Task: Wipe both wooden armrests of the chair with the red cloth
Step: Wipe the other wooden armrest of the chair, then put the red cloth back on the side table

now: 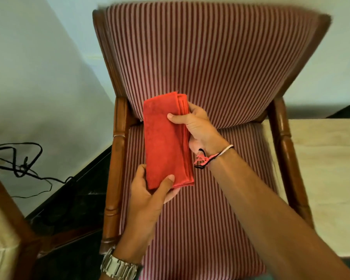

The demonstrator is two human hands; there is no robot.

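A red cloth, folded into a long thick pad, is held above the striped seat of the chair. My left hand grips the pad's near end, thumb on top. My right hand pinches its far right edge, thumb on the upper face. The left wooden armrest runs along the seat just left of the cloth. The right wooden armrest lies well to the right, beyond my right forearm. Neither armrest is touched by the cloth.
A black cable is tangled against the pale wall at the left. Another wooden chair frame stands at the lower left, close to the left armrest. A cream surface lies right of the chair. Dark floor shows between the chairs.
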